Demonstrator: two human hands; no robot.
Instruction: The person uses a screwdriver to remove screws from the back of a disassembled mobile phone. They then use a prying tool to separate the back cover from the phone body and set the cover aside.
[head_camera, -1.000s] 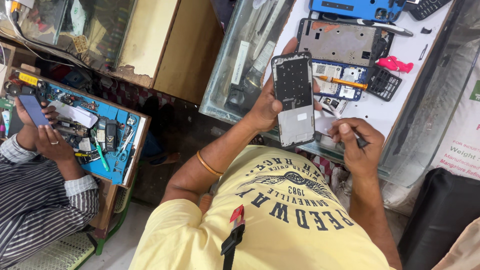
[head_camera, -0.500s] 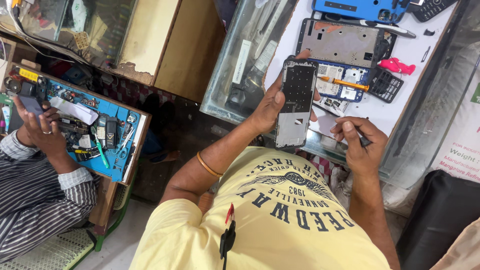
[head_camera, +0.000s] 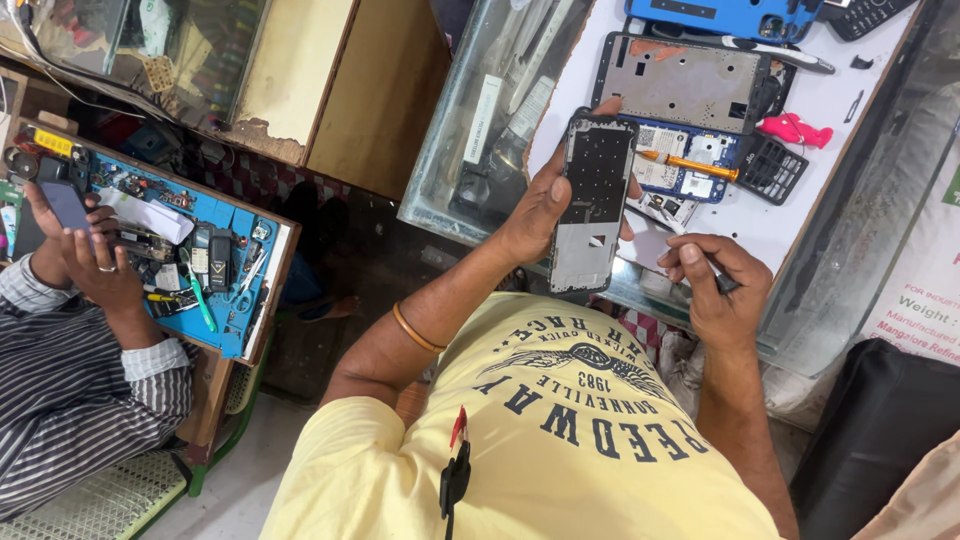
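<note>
My left hand (head_camera: 540, 215) grips a bare phone frame (head_camera: 592, 205), dark above and grey below, held upright over the front edge of the white worktop (head_camera: 830, 110). My right hand (head_camera: 718, 290) hovers just right of it, pinching a thin dark tool (head_camera: 715, 268) that points toward the frame's lower end. A gold bangle (head_camera: 415, 330) circles my left forearm. Beyond the frame lie a blue circuit board (head_camera: 685, 165) with an orange-handled screwdriver (head_camera: 690, 163) on it, and a grey phone chassis (head_camera: 680, 85).
A pink part (head_camera: 795, 130), a black keypad (head_camera: 765, 170) and a blue phone back (head_camera: 725, 15) rest on the worktop. A glass counter (head_camera: 480, 130) stands left of it. Far left, a co-worker in a striped sleeve (head_camera: 70, 400) holds a phone (head_camera: 65, 205) over a blue tool tray (head_camera: 240, 300).
My left hand has turned the phone frame more upright and edge-on. My right hand with the tool has barely moved. The co-worker's hands shifted slightly over the tray.
</note>
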